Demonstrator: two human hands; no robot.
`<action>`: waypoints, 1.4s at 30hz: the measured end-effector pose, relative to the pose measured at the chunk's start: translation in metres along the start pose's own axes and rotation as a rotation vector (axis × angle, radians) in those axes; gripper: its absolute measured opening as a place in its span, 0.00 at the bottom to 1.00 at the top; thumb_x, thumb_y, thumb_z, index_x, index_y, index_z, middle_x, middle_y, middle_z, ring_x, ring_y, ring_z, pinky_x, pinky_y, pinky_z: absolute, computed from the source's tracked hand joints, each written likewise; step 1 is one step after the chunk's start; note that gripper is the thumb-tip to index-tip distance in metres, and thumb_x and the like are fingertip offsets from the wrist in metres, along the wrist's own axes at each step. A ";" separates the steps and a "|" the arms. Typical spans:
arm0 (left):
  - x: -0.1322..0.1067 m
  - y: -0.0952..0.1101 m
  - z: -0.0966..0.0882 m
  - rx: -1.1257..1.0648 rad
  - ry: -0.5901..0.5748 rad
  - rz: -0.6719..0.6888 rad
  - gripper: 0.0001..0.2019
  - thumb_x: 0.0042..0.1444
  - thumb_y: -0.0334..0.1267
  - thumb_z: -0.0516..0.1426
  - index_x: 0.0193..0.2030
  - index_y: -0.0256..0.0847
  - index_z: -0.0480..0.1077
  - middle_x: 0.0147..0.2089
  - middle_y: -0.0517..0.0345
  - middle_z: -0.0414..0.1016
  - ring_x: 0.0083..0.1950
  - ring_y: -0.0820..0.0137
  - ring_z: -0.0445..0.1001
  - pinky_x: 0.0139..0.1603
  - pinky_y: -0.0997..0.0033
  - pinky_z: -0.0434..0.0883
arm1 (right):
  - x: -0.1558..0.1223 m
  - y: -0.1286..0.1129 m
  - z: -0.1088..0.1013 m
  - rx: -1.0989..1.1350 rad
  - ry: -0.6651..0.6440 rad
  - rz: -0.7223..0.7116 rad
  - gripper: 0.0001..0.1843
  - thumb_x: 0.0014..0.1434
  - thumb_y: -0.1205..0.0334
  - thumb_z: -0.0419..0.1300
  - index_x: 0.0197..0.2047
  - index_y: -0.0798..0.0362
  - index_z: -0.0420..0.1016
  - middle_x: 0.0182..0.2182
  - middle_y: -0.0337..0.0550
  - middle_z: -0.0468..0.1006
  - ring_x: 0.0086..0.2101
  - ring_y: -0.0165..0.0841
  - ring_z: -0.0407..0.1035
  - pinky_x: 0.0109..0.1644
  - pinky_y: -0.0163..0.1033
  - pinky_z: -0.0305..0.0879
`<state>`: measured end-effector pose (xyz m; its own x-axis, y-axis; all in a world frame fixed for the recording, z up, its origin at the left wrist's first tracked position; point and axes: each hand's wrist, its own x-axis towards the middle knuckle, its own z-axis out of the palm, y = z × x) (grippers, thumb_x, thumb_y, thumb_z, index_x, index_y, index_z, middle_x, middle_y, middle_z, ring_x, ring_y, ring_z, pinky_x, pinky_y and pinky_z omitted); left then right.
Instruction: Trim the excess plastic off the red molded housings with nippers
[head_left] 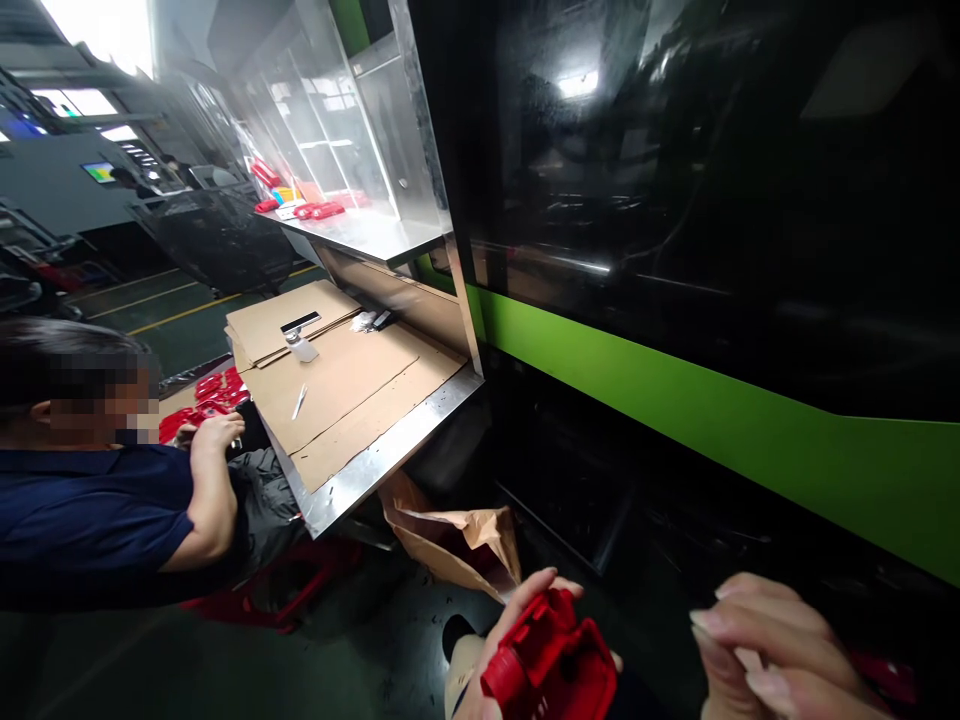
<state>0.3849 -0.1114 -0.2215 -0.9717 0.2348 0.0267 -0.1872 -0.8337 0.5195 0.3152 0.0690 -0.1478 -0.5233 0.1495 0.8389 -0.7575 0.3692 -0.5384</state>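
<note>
My left hand (517,620) is at the bottom middle of the head view, fingers wrapped round a red moulded plastic part (551,665) with a round neck at its lower left. My right hand (765,650) hovers just to the right of it, fingers curled loosely together and stretched leftward, holding nothing that I can see. The two hands are a short gap apart. A sliver of another red piece (889,675) shows behind my right hand.
A steel table (390,455) covered in cardboard sheets stands left of centre, with a small blade-like tool (300,338) on it. A co-worker in a dark blue shirt (90,510) sits at left over red parts (210,395). A green-striped dark machine (675,380) fills the right. Brown paper (457,545) lies on the floor.
</note>
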 end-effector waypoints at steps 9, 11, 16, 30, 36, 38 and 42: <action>0.012 0.025 0.023 -0.224 -0.019 0.005 0.34 0.59 0.66 0.53 0.69 0.56 0.62 0.70 0.46 0.62 0.56 0.42 0.73 0.45 0.55 0.73 | -0.025 0.092 -0.001 -0.554 -0.560 0.199 0.17 0.67 0.43 0.55 0.44 0.48 0.73 0.47 0.44 0.79 0.36 0.35 0.79 0.32 0.36 0.77; 0.011 0.027 0.021 -0.255 0.023 -0.030 0.38 0.56 0.70 0.52 0.70 0.56 0.60 0.70 0.47 0.62 0.57 0.44 0.72 0.45 0.53 0.73 | -0.030 0.088 -0.005 -0.500 -0.591 0.333 0.21 0.63 0.37 0.58 0.44 0.46 0.72 0.39 0.40 0.80 0.35 0.35 0.79 0.31 0.35 0.77; 0.012 0.026 0.014 -0.316 0.008 -0.068 0.37 0.56 0.72 0.51 0.68 0.57 0.63 0.64 0.47 0.69 0.59 0.46 0.71 0.56 0.41 0.68 | -0.018 0.071 -0.013 -0.250 -0.671 0.446 0.20 0.65 0.42 0.57 0.48 0.48 0.71 0.38 0.44 0.81 0.34 0.35 0.80 0.31 0.31 0.78; 0.021 0.030 0.032 -0.338 0.106 -0.011 0.41 0.60 0.72 0.44 0.66 0.42 0.67 0.59 0.43 0.74 0.64 0.51 0.68 0.69 0.46 0.58 | 0.023 0.007 0.013 -0.033 -0.830 -0.284 0.23 0.64 0.50 0.64 0.56 0.55 0.73 0.47 0.40 0.80 0.48 0.35 0.69 0.57 0.43 0.61; 0.022 0.029 0.032 -0.326 0.051 0.012 0.36 0.64 0.65 0.46 0.67 0.39 0.66 0.57 0.38 0.75 0.68 0.47 0.63 0.71 0.44 0.54 | 0.026 -0.013 0.029 -0.077 -0.841 -0.327 0.14 0.69 0.55 0.58 0.50 0.55 0.78 0.43 0.37 0.82 0.44 0.35 0.71 0.52 0.45 0.58; 0.021 0.027 0.031 -0.368 0.079 0.004 0.36 0.62 0.65 0.49 0.66 0.40 0.67 0.57 0.40 0.76 0.68 0.49 0.64 0.72 0.47 0.54 | 0.020 -0.015 0.032 -0.067 -0.823 -0.273 0.15 0.69 0.54 0.57 0.51 0.54 0.78 0.43 0.37 0.82 0.44 0.36 0.71 0.54 0.47 0.56; 0.020 0.026 0.031 -0.399 0.137 -0.022 0.34 0.61 0.64 0.53 0.64 0.40 0.70 0.53 0.42 0.78 0.67 0.49 0.65 0.72 0.48 0.54 | 0.010 -0.016 0.036 -0.048 -0.780 -0.239 0.16 0.67 0.52 0.60 0.52 0.53 0.78 0.44 0.38 0.82 0.44 0.37 0.72 0.56 0.48 0.55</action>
<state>0.3653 -0.1132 -0.1811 -0.9720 0.2087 -0.1084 -0.2232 -0.9637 0.1463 0.3082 0.0314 -0.1333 -0.4841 -0.6136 0.6238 -0.8749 0.3519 -0.3329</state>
